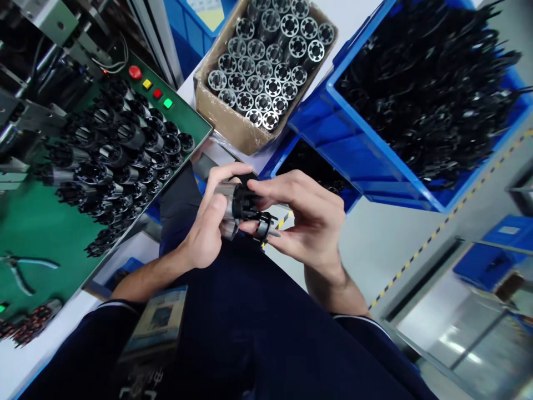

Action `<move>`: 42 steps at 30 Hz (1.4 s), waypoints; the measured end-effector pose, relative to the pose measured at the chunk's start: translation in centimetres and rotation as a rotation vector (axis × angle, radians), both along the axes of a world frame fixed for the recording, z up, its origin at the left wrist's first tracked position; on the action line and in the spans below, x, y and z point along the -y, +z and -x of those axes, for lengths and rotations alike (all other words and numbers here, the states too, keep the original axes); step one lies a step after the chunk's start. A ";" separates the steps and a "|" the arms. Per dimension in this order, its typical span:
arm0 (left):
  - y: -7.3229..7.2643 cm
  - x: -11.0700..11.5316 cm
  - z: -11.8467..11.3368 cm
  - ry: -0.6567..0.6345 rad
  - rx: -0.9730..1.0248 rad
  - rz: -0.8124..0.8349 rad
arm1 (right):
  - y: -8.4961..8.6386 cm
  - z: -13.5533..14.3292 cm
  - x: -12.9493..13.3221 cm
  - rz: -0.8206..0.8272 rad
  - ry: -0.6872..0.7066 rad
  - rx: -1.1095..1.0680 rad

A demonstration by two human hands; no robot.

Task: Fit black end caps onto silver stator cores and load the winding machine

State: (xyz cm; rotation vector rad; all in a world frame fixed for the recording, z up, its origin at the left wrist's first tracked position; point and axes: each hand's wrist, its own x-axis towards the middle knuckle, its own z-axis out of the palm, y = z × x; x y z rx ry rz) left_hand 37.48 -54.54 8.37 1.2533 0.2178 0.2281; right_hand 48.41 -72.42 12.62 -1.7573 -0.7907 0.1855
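Note:
In front of the dark shirt, my left hand (208, 228) is wrapped round a silver metal cylinder (227, 194) that has black plastic at its right end. A second metal cylinder (229, 229) shows just below it, against the same hand. From the right, my right hand (306, 216) has its fingers closed on a black plastic part (263, 229) with thin prongs. The fingertips of this hand also reach the black end of the upper cylinder. Where the black pieces meet is partly hidden by the fingers.
A cardboard box (233, 125) of slotted metal cylinders stands ahead. Right of it, a blue bin (353, 128) is heaped with black parts, above another blue bin (353, 197). On the left, a green bench (37, 222) holds piled cylinders, pliers (20, 269), buttons and machinery.

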 end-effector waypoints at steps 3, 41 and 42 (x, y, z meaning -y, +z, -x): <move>-0.2 -0.2 0.2 0.019 0.048 -0.042 | -0.4 0.8 -0.5 -0.030 -0.025 0.009; -1.4 0.0 0.9 -0.019 -0.111 0.155 | -3.8 1.6 -1.8 -0.071 -0.051 -0.229; -1.4 0.0 0.8 0.024 -0.106 0.133 | -3.6 1.8 -2.1 -0.082 -0.069 -0.181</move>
